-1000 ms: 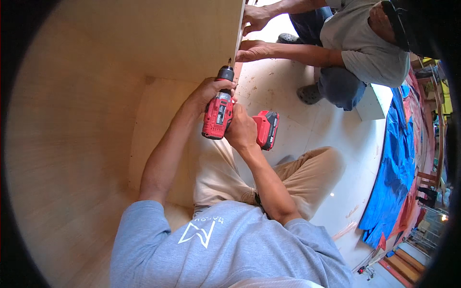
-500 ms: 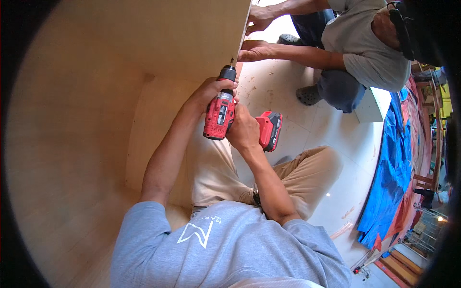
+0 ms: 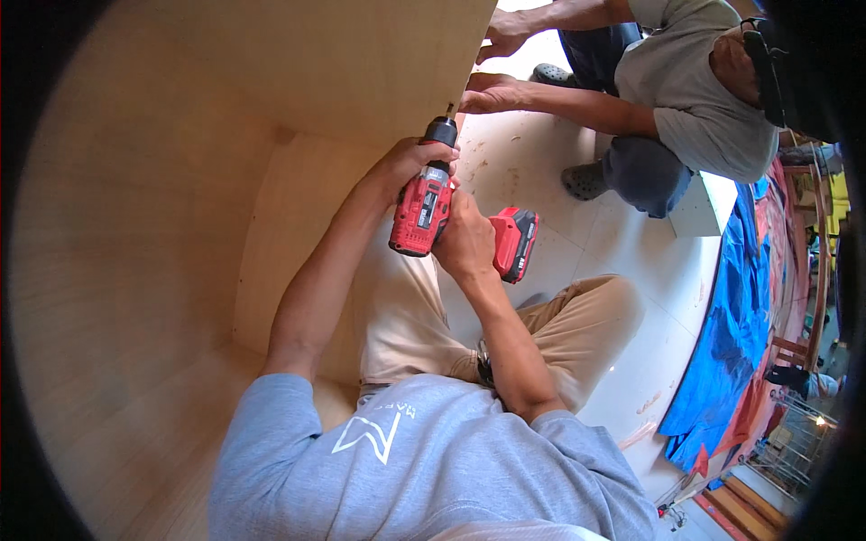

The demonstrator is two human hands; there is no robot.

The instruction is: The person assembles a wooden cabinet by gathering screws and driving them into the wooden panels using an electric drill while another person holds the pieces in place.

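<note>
A red and black cordless drill is held in both my hands, its bit pointing up at the edge of a pale wooden panel. Around the front of the drill, near the black chuck, my left hand is closed. My right hand wraps the grip, between the drill body and its red and black battery. The bit's tip meets or nearly meets the panel edge; I cannot tell which. Just beyond it, a co-worker's hands rest at the same edge.
Wooden panels enclose my left side. The co-worker crouches on the pale tiled floor at the far right, beside a white box. A blue tarp lies to the right. My bent legs are below the drill.
The drill has tilted slightly and its tip has shifted a little up and to the right. The panel edge and co-worker also appear slightly farther right. Both my hands keep their hold.
</note>
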